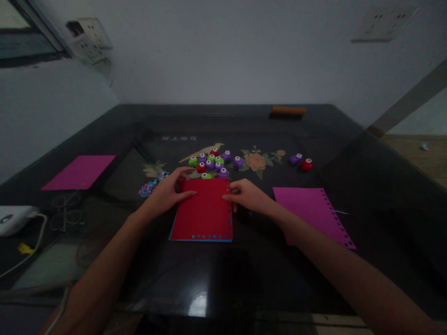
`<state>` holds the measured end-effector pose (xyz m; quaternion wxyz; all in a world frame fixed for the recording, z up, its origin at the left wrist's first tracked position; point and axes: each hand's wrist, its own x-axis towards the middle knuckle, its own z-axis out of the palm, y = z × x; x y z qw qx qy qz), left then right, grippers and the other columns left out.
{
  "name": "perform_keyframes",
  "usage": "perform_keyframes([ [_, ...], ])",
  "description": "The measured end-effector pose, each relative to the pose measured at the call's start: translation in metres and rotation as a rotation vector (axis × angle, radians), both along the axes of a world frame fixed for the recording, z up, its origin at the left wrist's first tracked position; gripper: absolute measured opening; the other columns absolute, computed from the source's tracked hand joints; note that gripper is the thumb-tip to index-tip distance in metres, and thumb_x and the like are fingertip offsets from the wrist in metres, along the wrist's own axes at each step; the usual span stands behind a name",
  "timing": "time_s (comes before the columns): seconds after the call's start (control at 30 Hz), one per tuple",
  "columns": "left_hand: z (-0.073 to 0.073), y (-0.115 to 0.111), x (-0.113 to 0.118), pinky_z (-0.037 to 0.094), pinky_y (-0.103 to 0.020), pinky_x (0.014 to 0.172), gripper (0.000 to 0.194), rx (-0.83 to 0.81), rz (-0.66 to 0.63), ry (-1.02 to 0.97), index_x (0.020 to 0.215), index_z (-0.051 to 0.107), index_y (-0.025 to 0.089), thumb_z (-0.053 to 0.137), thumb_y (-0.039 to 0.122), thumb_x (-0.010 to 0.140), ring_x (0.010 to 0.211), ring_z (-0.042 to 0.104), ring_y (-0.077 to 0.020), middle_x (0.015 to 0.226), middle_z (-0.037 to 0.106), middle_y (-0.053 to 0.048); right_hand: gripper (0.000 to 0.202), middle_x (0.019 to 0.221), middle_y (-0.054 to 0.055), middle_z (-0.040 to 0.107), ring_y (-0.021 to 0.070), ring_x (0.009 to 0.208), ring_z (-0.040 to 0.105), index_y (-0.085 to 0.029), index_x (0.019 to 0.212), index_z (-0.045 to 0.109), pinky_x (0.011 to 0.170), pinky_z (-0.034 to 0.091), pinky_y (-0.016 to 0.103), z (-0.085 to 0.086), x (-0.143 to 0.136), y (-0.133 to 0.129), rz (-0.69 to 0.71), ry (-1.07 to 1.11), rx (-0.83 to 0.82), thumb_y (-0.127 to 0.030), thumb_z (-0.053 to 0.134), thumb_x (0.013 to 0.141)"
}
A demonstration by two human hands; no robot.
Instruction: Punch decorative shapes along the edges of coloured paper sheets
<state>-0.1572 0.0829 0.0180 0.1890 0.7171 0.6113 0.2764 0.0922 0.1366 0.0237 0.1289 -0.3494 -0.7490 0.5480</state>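
1. Broadly, a dark glass table bears a red sheet lying flat on a blue sheet, near the front middle.
2. Left hand rests on its upper left corner, fingers spread.
3. Right hand pinches its right edge.
4. Small punches cluster just behind.

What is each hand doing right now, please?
Left hand: open, fingers resting on the red sheet's top left corner.
Right hand: fingers pinching the red sheet's right edge.
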Motion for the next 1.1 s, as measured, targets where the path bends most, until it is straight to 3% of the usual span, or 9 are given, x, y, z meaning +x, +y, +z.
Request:
perform_keyframes([
  [0.13,0.004,0.001,0.001,0.049,-0.03,0.062,0.056,-0.064,0.131,-0.335,0.116,0.049,0.019,0.069,0.042,0.068,0.072,0.06,-0.0184,0.089,0.059,-0.003,0.016,0.054,-0.001,0.057,0.0103,0.047,0.053,-0.016,0.065,0.054,0.047,0.037,0.023,0.001,0.002,0.004,-0.028,0.085,-0.116,-0.022,0.055,0.08],
  [0.23,0.01,-0.001,0.006,0.049,-0.028,0.059,0.048,-0.195,0.206,-0.615,0.108,0.053,0.02,0.07,0.042,0.068,0.069,0.062,-0.0178,0.083,0.062,-0.001,0.013,0.055,-0.001,0.057,0.0094,0.047,0.052,-0.016,0.068,0.057,0.049,0.038,0.023,0.006,0.007,0.009,-0.074,0.128,-0.167,-0.023,0.057,0.079],
  [0.37,0.014,-0.009,0.016,0.052,-0.031,0.065,0.036,-0.487,0.126,-0.851,0.096,0.062,0.017,0.067,0.044,0.072,0.073,0.065,-0.0202,0.082,0.069,-0.006,0.013,0.059,-0.001,0.059,0.0088,0.049,0.051,-0.016,0.069,0.059,0.05,0.037,0.024,0.016,0.018,0.016,-0.13,0.183,-0.179,-0.027,0.059,0.077],
  [0.5,0.014,-0.018,0.027,0.053,-0.033,0.07,0.03,-0.679,-0.008,-0.842,0.089,0.068,0.016,0.067,0.042,0.073,0.075,0.067,-0.0212,0.081,0.071,-0.008,0.015,0.057,-0.001,0.057,0.0085,0.048,0.047,-0.017,0.068,0.06,0.046,0.032,0.024,0.024,0.028,0.023,-0.183,0.195,-0.128,-0.03,0.061,0.076],
  [0.6,0.014,-0.023,0.035,0.054,-0.032,0.067,0.028,-0.719,-0.012,-0.8,0.092,0.068,0.018,0.069,0.038,0.072,0.075,0.068,-0.0217,0.083,0.072,-0.006,0.017,0.055,-0.003,0.054,0.0082,0.047,0.043,-0.018,0.065,0.058,0.045,0.029,0.024,0.025,0.031,0.025,-0.209,0.175,-0.089,-0.031,0.062,0.075],
  [0.83,0.007,-0.028,0.04,0.055,-0.034,0.066,0.036,-0.717,-0.089,-0.714,0.103,0.064,0.019,0.066,0.039,0.074,0.078,0.068,-0.0241,0.083,0.072,-0.007,0.014,0.066,0.001,0.061,0.0112,0.056,0.051,-0.019,0.069,0.059,0.051,0.038,0.025,0.028,0.031,0.025,-0.253,0.171,-0.055,-0.032,0.061,0.075],
  [0.97,0.005,-0.028,0.039,0.053,-0.036,0.08,0.042,-0.626,-0.163,-0.667,0.113,0.059,0.021,0.067,0.035,0.075,0.097,0.064,-0.0248,0.102,0.069,-0.007,0.014,0.071,0.003,0.063,0.0146,0.068,0.058,-0.019,0.069,0.058,0.064,0.045,0.029,0.029,0.031,0.025,-0.241,0.245,-0.09,-0.031,0.062,0.074],
  [1.1,0.006,-0.029,0.039,0.051,-0.038,0.086,0.046,-0.582,-0.198,-0.572,0.118,0.057,0.02,0.065,0.035,0.075,0.102,0.061,-0.026,0.113,0.065,-0.009,0.011,0.076,0.003,0.065,0.0153,0.074,0.059,-0.019,0.07,0.059,0.069,0.046,0.03,0.031,0.031,0.024,-0.259,0.238,-0.079,-0.029,0.061,0.074],
])
